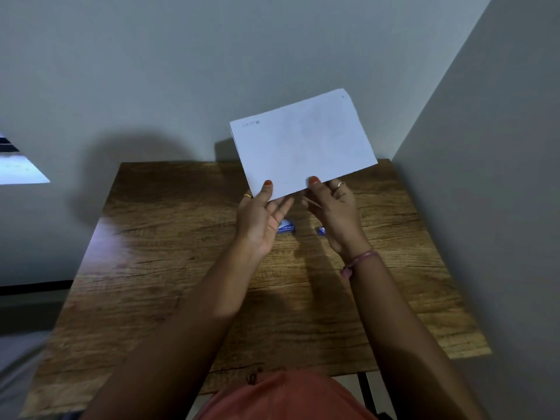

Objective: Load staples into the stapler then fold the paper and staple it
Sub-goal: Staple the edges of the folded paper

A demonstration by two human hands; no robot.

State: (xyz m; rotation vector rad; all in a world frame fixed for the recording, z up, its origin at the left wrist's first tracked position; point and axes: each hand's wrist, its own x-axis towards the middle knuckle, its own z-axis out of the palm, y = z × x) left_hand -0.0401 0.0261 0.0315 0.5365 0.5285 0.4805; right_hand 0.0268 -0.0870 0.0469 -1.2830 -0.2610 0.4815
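A folded white sheet of paper (303, 140) is held up above the wooden table (169, 268), tilted with its right side higher. My left hand (260, 219) pinches its lower left edge, thumb on the front. My right hand (336, 213) pinches the lower edge further right. Below the hands, two small blue-and-white items lie on the table: one (286, 228) beside my left palm and another (321, 231) partly hidden by my right hand. I cannot tell which is the stapler or the staple box.
The table stands in a corner, with a grey wall behind it and another close on the right. Its black metal leg (368, 395) shows at the front right. A bright window patch (18, 168) sits on the left wall.
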